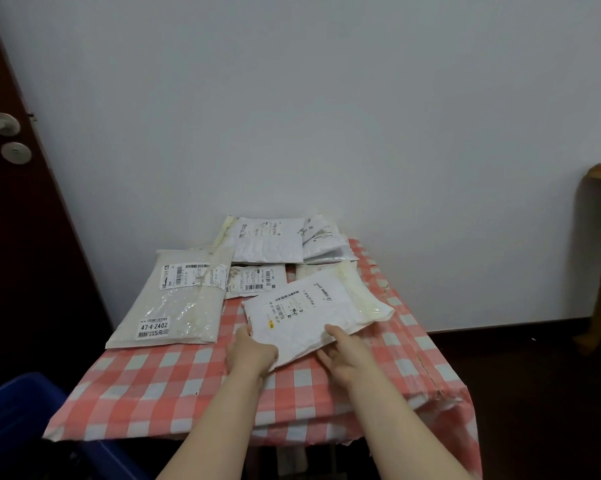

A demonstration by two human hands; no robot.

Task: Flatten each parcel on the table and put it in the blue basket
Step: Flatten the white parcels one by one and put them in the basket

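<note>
The left hand [249,353] and the right hand [344,355] each pinch the near edge of a white parcel [299,317] on the checked table [174,386]. The blue basket [18,410] sits low at the left; its inside is hidden.

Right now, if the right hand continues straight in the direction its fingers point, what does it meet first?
The right hand points up-left under the white parcel it holds, so it would slide further beneath that parcel, probably toward the left hand. Depth is unclear.

Two bare forearms, sleeveless in view, left hand [250,351] and right hand [344,355] ungloved, ringless.
</note>
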